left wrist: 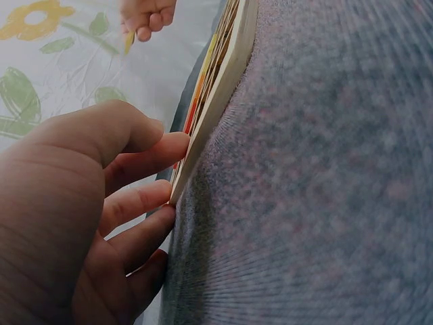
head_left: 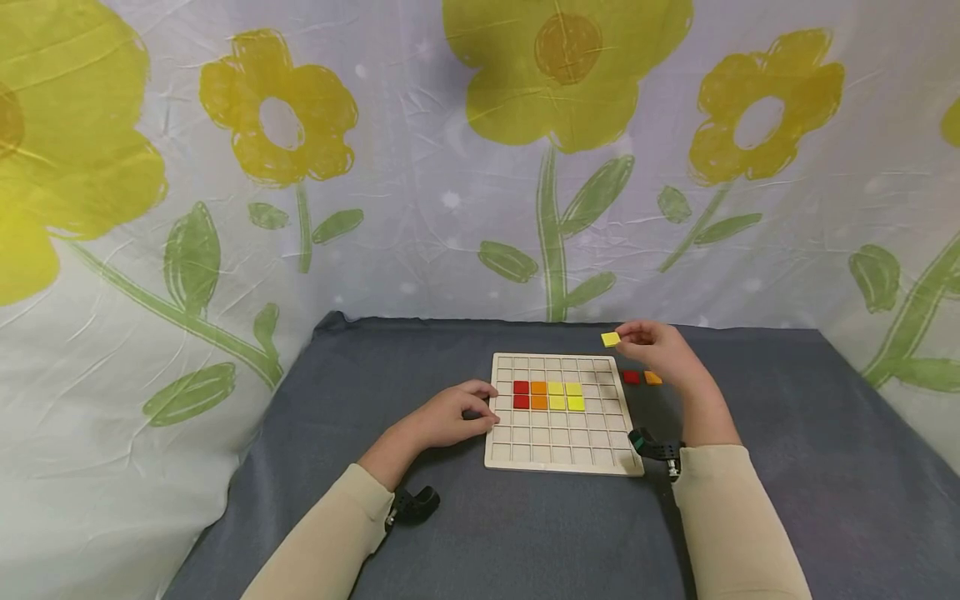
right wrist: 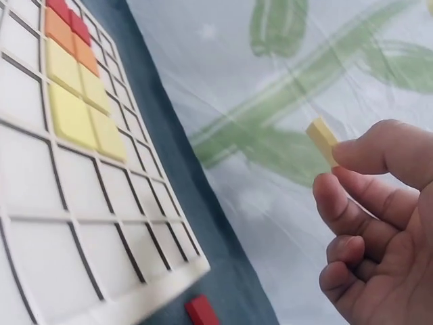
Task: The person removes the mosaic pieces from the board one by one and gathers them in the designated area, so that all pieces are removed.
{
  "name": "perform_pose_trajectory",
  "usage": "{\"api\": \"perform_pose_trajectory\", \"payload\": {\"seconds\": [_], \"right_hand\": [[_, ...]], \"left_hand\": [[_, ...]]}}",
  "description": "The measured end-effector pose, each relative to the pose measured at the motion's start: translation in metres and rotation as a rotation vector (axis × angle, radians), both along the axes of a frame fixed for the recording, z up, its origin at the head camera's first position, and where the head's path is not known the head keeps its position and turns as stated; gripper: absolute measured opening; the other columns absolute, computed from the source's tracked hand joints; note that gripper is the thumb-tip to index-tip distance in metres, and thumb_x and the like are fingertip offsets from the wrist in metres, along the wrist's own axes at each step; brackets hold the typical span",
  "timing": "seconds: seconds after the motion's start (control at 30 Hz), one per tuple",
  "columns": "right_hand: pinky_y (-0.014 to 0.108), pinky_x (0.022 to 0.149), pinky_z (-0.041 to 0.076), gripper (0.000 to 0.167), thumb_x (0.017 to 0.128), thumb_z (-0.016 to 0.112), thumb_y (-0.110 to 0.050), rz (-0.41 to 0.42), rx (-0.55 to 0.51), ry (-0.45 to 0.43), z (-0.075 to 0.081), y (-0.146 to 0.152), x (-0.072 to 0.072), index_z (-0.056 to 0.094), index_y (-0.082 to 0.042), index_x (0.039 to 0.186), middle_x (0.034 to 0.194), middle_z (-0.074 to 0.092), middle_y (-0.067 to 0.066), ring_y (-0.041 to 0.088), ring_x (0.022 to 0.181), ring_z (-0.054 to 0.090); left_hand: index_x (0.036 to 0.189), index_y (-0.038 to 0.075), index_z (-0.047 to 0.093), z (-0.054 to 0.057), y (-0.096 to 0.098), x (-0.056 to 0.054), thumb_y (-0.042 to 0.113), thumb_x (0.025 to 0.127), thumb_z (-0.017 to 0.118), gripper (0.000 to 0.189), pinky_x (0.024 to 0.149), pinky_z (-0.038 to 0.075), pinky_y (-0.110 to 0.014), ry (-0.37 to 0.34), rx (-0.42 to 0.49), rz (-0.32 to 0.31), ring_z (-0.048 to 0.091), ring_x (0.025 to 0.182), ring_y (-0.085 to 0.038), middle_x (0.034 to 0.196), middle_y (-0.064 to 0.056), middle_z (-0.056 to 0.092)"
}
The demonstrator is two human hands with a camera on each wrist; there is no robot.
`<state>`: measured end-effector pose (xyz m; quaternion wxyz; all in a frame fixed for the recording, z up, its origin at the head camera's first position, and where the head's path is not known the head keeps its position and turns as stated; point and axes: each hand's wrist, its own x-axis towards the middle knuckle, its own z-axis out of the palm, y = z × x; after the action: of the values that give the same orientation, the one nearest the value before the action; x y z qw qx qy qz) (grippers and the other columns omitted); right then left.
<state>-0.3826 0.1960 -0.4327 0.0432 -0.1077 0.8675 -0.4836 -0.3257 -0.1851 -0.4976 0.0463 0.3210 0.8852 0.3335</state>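
A pale wooden grid board (head_left: 558,435) lies flat on the cloth, holding two red tiles (head_left: 521,388), two orange tiles (head_left: 538,402) and several yellow tiles (head_left: 556,402) in two rows. My left hand (head_left: 453,415) rests its bent, relaxed fingertips against the board's left edge; the left wrist view shows them touching the wooden side (left wrist: 203,128). Beyond the board's far right corner, my right hand (head_left: 656,346) pinches a yellow tile (head_left: 611,339) between thumb and fingers, raised above the cloth. The right wrist view has this tile (right wrist: 322,141) edge-on at the fingertips.
A loose red tile (head_left: 632,377) and an orange tile (head_left: 653,378) lie just right of the board, below my right hand. Dark grey cloth (head_left: 510,533) covers the table. Behind it hangs a pale curtain (head_left: 420,208) printed with yellow flowers.
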Motion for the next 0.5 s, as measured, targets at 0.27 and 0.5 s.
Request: {"api": "perform_pose_trajectory", "payload": {"seconds": [0.27, 0.5], "right_hand": [[0.057, 0.102, 0.042, 0.047, 0.105, 0.062, -0.029, -0.036, -0.009, -0.008, 0.001, 0.023, 0.007, 0.054, 0.002, 0.140, 0.135, 0.055, 0.024, 0.040, 0.121, 0.053], [0.061, 0.105, 0.036, 0.052, 0.104, 0.062, -0.034, -0.113, -0.003, -0.033, -0.004, 0.045, 0.006, 0.051, 0.000, 0.142, 0.138, 0.051, 0.025, 0.042, 0.127, 0.048]], "left_hand": [[0.102, 0.012, 0.082, 0.001, 0.001, 0.001, 0.018, 0.099, 0.070, 0.013, 0.102, 0.047, -0.044, 0.000, -0.003, 0.009, 0.056, 0.125, -0.025, 0.138, -0.008, 0.058], [0.102, 0.013, 0.082, 0.001, 0.000, 0.001, 0.018, 0.099, 0.070, 0.013, 0.102, 0.047, -0.044, -0.004, 0.004, 0.011, 0.057, 0.124, -0.024, 0.138, -0.007, 0.058]]}}
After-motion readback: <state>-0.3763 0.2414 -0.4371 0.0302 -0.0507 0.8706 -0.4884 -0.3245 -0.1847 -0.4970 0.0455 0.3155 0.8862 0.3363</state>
